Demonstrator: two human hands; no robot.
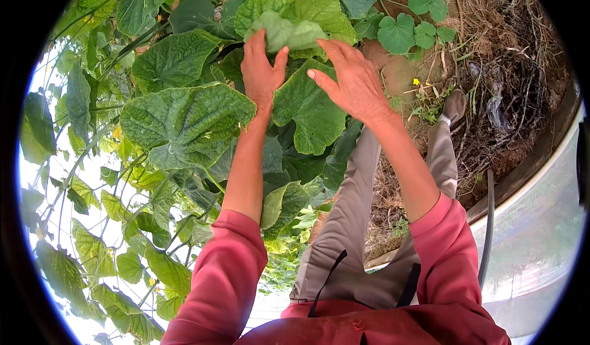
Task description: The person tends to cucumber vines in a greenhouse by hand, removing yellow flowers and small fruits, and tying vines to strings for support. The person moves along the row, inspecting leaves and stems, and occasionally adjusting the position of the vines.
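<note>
Both hands reach into a leafy vine, at the upper middle of the view. My left hand (262, 70) is upright among the leaves, its fingertips at the left side of a folded, pale green leaf (288, 31). At that leaf's right side is my right hand (352, 82), palm down with thumb and fingers apart. Whether either hand pinches the leaf I cannot tell. A broad lobed leaf (311, 110) hangs just below and between the hands. Left of my left forearm spreads another large, wrinkled leaf (184, 123).
Climbing vines with yellow flowers fill the left side. At right lie bare soil (392, 68), dry roots and stalks (516, 59) and a small yellow flower (416, 81). A curved pole (488, 225) stands near translucent sheeting (530, 234). My shoe (455, 105) rests beside the dry stalks.
</note>
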